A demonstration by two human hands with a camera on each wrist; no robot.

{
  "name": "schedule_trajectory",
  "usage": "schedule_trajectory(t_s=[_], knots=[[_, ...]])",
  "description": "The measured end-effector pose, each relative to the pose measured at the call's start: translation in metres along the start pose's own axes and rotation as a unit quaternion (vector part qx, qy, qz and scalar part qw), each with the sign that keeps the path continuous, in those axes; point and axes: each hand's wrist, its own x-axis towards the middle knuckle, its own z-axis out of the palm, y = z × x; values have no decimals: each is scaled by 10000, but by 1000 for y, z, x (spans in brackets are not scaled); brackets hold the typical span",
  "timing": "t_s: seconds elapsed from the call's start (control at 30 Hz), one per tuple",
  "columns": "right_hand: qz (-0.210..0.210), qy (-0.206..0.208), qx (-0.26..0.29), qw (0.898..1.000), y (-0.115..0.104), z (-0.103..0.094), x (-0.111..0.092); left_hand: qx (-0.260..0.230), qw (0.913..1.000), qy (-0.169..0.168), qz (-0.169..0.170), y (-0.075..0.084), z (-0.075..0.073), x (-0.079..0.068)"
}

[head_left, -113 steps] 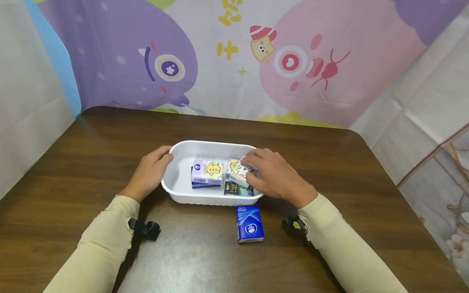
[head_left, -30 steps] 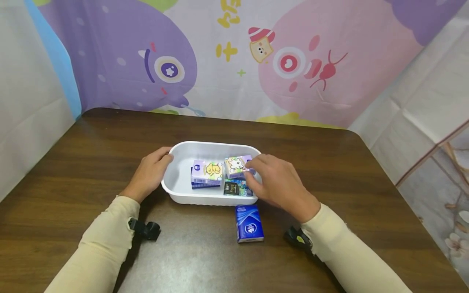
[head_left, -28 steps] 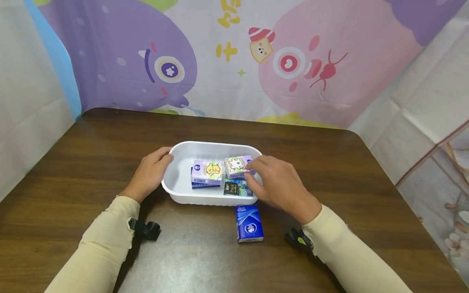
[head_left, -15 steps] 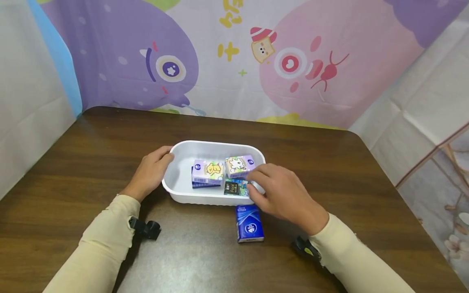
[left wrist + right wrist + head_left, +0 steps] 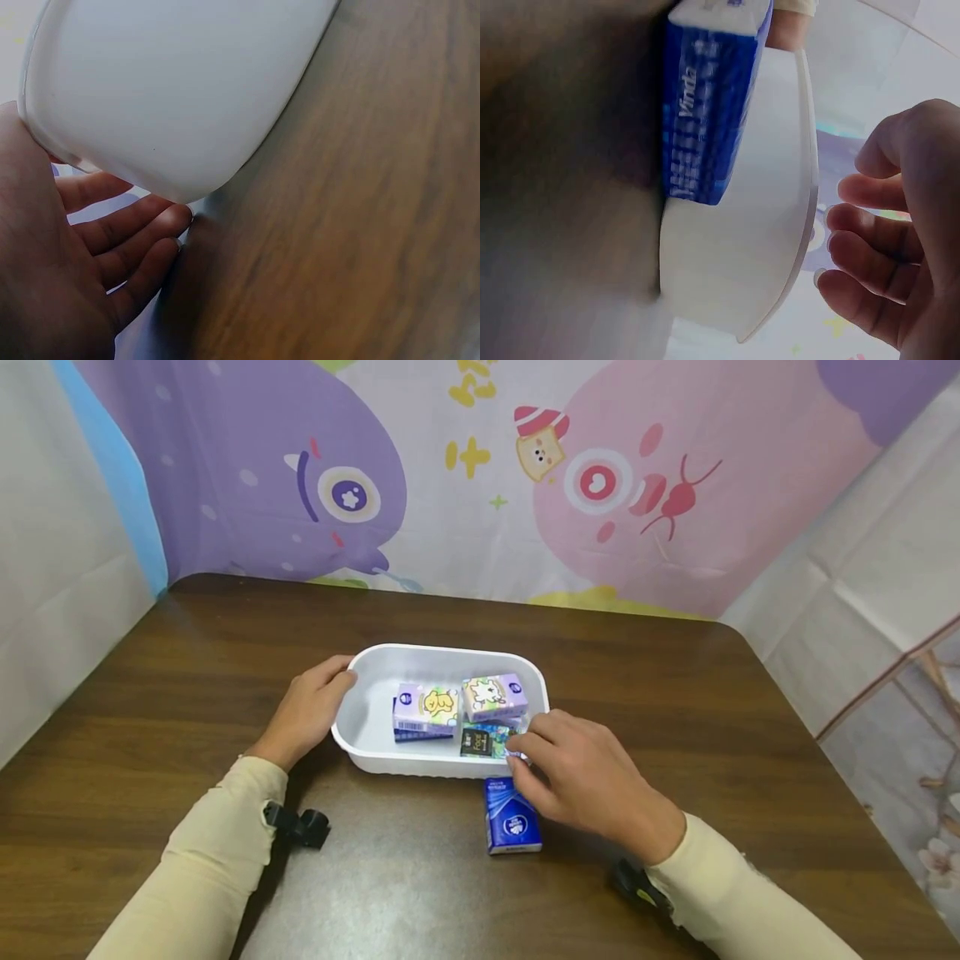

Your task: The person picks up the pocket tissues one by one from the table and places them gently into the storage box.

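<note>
My left hand (image 5: pixel 303 710) grips the left end of a white plastic tub (image 5: pixel 420 766); in the left wrist view the thumb lies at its rim and the fingers are along the outer wall. Inside, a purple tissue pack with a yellow bear (image 5: pixel 426 708) lies on a dark blue pack (image 5: pixel 422 737). To its right, a purple tissue pack with a white character (image 5: pixel 495 696) lies behind and partly over a black-and-green pack (image 5: pixel 477 742). My right hand (image 5: pixel 592 777), fingers loosely bent and holding nothing, hovers by the tub's front right corner.
A blue Vinda tissue pack (image 5: pixel 512 818) lies on the brown wooden table (image 5: pixel 375 885) just in front of the tub, beside the right hand. Behind the table hangs a cartoon-print curtain (image 5: pixel 480 543). Both wrists carry small black cameras.
Earlier my right hand held the white-character pack over the tub's right side. It has let go, leaving the pack there, and has drawn back toward the front right. My left hand stays put.
</note>
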Motion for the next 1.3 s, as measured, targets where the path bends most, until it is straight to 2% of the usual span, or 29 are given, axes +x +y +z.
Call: schedule_trajectory(t_s=[0.33,0.43,0.6,0.73,0.9,1.17,1.3], knots=[[-177,-238,16,9996,-9,2,-11,2,10000,-3,-22,0,0,-2],[-211,-508,-4,9985,-11,2,-14,-26,10000,-45,-57,0,0,-2],[-215,-1130,-406,9925,-13,2,-17,-51,9998,-108,-156,1,-1,-2],[-233,-1316,-658,9888,-15,5,-19,-67,9998,-108,-147,0,0,-2],[-47,-1465,-738,9864,-20,7,-22,-59,9999,-105,-94,0,1,0],[437,-2000,-659,9766,-30,6,-20,-62,9998,-113,-120,2,0,0],[526,-2232,-562,9717,-32,6,-20,-54,9999,-98,-122,2,-1,-1]])
